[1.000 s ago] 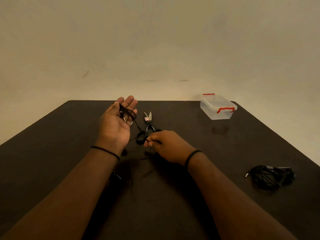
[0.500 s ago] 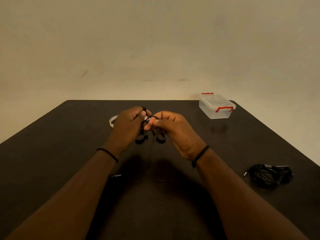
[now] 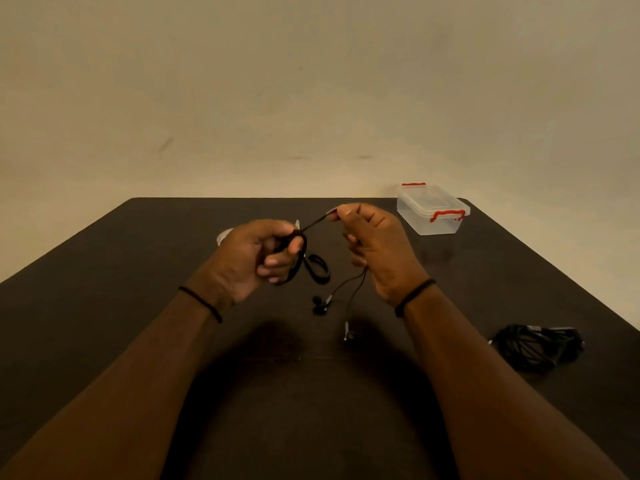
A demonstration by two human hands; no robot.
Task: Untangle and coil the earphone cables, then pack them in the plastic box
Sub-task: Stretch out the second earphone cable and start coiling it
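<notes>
My left hand grips a small coil of black earphone cable above the middle of the dark table. A taut strand runs up and right from it to my right hand, which pinches the strand between thumb and forefinger. Two thin ends with earbuds hang from under my right hand, down to the table. A clear plastic box with red latches, lid on, stands at the back right. A second bundle of black cable lies at the right edge.
A small loop of black cable lies on the table between my hands. A pale flat object peeks out behind my left hand. A plain beige wall rises behind the table's far edge.
My hands have come apart: the right one rose up and right, drawing a strand out of the coil held in my left. The earbud ends now dangle below my right hand.
</notes>
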